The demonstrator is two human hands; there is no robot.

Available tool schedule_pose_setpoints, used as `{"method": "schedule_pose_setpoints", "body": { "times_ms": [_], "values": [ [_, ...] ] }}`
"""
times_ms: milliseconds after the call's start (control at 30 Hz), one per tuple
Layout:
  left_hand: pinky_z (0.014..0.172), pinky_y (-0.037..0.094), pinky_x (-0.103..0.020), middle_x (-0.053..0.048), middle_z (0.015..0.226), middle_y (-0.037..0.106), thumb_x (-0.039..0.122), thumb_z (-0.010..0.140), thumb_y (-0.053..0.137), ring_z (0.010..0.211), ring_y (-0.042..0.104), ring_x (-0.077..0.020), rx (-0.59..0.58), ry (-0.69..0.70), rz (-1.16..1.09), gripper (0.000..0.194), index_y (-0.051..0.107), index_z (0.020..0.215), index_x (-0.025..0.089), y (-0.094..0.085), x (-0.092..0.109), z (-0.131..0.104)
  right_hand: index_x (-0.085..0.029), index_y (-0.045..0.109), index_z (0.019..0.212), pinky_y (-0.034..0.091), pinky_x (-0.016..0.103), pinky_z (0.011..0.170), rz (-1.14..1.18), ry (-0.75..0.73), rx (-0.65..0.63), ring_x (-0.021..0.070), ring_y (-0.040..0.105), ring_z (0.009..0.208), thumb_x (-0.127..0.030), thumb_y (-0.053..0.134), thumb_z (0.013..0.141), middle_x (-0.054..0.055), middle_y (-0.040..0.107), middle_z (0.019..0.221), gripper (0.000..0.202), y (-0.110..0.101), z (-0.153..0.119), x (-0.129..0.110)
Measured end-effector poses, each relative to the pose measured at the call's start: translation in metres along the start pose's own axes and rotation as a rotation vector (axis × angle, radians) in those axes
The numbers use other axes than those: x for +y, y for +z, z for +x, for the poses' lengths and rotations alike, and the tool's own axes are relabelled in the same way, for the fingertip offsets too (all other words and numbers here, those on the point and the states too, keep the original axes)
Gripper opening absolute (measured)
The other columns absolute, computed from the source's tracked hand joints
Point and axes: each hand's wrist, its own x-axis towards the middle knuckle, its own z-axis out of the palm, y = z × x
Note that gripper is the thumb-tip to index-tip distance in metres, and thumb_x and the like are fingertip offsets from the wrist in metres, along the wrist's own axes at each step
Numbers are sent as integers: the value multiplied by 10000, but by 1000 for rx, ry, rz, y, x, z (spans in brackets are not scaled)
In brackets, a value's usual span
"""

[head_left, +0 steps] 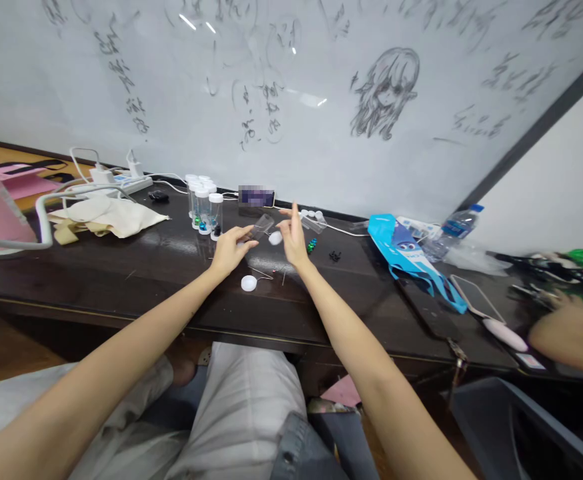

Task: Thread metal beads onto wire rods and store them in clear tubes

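Near the middle of the dark table, my left hand [234, 250] has its thumb and fingers at the near end of a clear plastic tube [264, 225], which tilts up to the right. My right hand [294, 241] is just right of it, fingers raised and spread. Close to its thumb is a white round cap [275, 238]; whether they touch is unclear. A second white cap [249, 283] lies nearer the table edge, beside thin wire-like pieces [262, 274]. Beyond my left hand stand several clear tubes with white lids [202, 207], some holding green, blue or black bits.
Right of my right hand lie green-blue beads [312, 245], small black pieces [335, 256] and more capped tubes [314, 218]. A phone [256, 197] leans at the whiteboard. Further right are a blue bag [396, 243], a water bottle [456, 227] and another person's arm [569, 337]. Cloth [116, 217] lies left.
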Motion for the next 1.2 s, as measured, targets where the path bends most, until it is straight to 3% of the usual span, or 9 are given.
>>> {"method": "schedule_pose_setpoints", "body": {
  "times_ms": [100, 200, 267, 367, 533, 600, 767, 900, 1200],
  "values": [
    [826, 556, -354, -74, 977, 714, 225, 783, 698, 852, 696, -216, 118, -99, -50, 385, 653, 1161, 169, -1, -9, 4, -280, 53, 1539, 453, 424, 944, -36, 72, 79, 234, 594, 1009, -406, 185, 1038, 131, 475, 1315, 533, -6, 3, 15],
    [818, 567, -352, -84, 963, 721, 207, 790, 685, 840, 703, -210, 189, -171, -85, 353, 646, 1136, 150, -3, -16, 7, -225, 285, 1477, 474, 436, 904, -81, 115, 39, 233, 615, 978, -414, 208, 1042, 129, 539, 1229, 481, -8, 1, 24],
    [828, 566, -371, -79, 953, 719, 192, 799, 687, 848, 699, -205, 209, -193, -99, 320, 642, 1111, 140, -3, -17, 8, -182, 480, 1332, 494, 440, 881, -108, 108, -62, 228, 625, 973, -400, 364, 1027, 109, 593, 1176, 392, -6, -1, 24],
    [837, 561, -407, -70, 956, 707, 201, 825, 689, 874, 688, -203, 206, -194, -109, 284, 630, 1091, 121, -4, -14, 8, -150, 609, 1128, 513, 421, 854, -140, 56, -290, 212, 635, 959, -363, 554, 964, 73, 641, 1108, 274, -3, -5, 13],
    [822, 564, -386, -60, 943, 712, 209, 800, 721, 859, 691, -201, 158, -169, -110, 290, 635, 1066, 132, -4, -5, 5, -209, 669, 1043, 472, 352, 789, -203, 9, -627, 197, 616, 842, -513, 666, 840, 27, 638, 923, 366, -5, -4, -6],
    [817, 565, -385, -62, 955, 712, 212, 805, 719, 862, 691, -201, 143, -162, -102, 289, 634, 1069, 129, -4, -5, 5, -202, 677, 999, 472, 341, 770, -210, 5, -742, 195, 611, 817, -499, 726, 790, 16, 636, 874, 366, -6, -2, -9],
    [812, 566, -396, -65, 966, 707, 245, 853, 685, 857, 690, -196, 114, -133, -61, 272, 633, 1089, 119, -2, -8, 5, -138, 626, 1079, 541, 386, 791, -183, 67, -913, 192, 648, 891, -323, 608, 937, 60, 653, 1052, 234, -6, -1, -10],
    [861, 544, -406, -85, 1009, 709, 203, 815, 720, 902, 682, -214, 84, -56, -17, 335, 638, 1130, 121, -2, -8, 3, -147, 593, 1174, 562, 396, 798, -124, 201, -847, 208, 654, 945, -290, 592, 952, 79, 632, 1148, 264, -4, -5, -5],
    [866, 506, -347, -63, 1019, 696, 195, 807, 715, 930, 655, -224, -81, 137, 46, 372, 668, 1176, 208, -3, 5, -2, -155, 575, 1211, 553, 419, 829, 100, 442, -340, 223, 642, 990, -296, 586, 955, 89, 612, 1196, 292, 6, 1, 21]
  ]
}}
